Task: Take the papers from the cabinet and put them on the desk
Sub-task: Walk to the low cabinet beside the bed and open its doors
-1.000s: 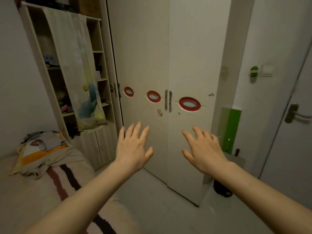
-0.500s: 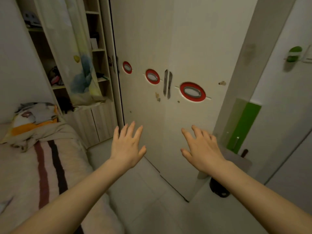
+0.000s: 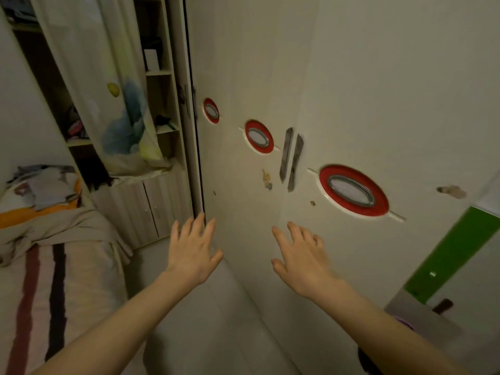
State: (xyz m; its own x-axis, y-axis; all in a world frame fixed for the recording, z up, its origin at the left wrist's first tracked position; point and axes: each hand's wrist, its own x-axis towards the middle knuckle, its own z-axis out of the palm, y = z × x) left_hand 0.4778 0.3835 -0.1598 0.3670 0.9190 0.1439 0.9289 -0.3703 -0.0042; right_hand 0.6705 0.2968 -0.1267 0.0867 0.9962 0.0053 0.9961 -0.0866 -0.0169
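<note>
A tall cream cabinet [image 3: 251, 63] with closed doors fills the middle of the head view. Red oval insets decorate the doors, and two grey vertical handles [image 3: 290, 159] sit side by side at the seam. My left hand [image 3: 192, 250] is held out low in front of the left door, fingers spread, holding nothing. My right hand [image 3: 303, 257] reaches out beside it, below the handles, also spread and holding nothing. No papers or desk are visible.
A bed [image 3: 54, 280] with a striped cover and a heap of bedding lies at the left. Behind it stands an open shelf unit [image 3: 159, 74] partly draped with a printed cloth [image 3: 119, 109]. A green panel [image 3: 454, 250] and a dark object stand low right.
The view has come closer to the cabinet and tilted; its doors and handles now look larger. Both hands stay outstretched and open, nearer the doors.
</note>
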